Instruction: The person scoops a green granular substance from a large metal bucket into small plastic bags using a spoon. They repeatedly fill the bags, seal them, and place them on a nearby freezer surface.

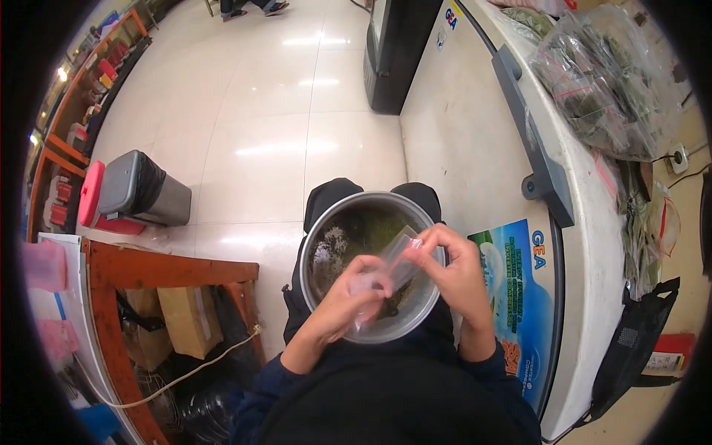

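A round metal pot [364,338] rests on my lap, with dark green dried matter [370,228] and a patch of whitish-grey stuff [332,247] inside. Over it I hold a small clear zip-lock bag [398,250] with a red seal line. My right hand [457,272] pinches the bag near that line between thumb and fingers. Curled around more clear plastic, my left hand [347,297] is slightly blurred; how many bags it holds is unclear. The hands and plastic hide part of the pot's contents.
A GEA chest freezer [467,139] stands at my right; plastic bags of dried leaves [606,89] and a black mesh pouch [634,350] lie on top. To the left are an orange wooden table [172,270], a grey bin [150,189] and shelves. A person's feet [256,11] show far ahead.
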Tool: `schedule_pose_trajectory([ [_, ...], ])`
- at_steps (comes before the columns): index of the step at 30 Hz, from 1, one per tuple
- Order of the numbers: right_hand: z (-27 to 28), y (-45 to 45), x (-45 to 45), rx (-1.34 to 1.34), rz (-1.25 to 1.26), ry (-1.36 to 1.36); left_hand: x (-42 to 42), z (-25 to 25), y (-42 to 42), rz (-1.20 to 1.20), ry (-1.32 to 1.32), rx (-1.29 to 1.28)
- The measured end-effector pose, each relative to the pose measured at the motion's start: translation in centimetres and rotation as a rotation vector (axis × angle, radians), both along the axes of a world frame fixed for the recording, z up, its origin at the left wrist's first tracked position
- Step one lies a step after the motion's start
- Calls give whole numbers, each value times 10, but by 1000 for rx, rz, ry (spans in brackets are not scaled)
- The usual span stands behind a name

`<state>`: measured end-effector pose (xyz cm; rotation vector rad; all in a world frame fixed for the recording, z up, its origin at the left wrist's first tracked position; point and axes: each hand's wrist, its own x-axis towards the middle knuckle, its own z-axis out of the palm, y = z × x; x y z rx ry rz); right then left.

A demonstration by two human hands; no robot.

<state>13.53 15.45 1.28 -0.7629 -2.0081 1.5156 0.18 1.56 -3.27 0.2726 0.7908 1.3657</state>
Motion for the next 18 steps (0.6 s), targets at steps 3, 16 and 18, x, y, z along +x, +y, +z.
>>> schedule_pose_trajectory([
  [3, 9, 3, 1, -147, -12, 20, -3, 9, -1, 18, 142, 3],
  [16, 29, -3, -5, -89, 56, -162, 15, 33, -12, 496, 1120, 23],
  [18, 30, -5, -5, -37, 44, -165, 12, 35, -15, 389, 1137, 31],
])
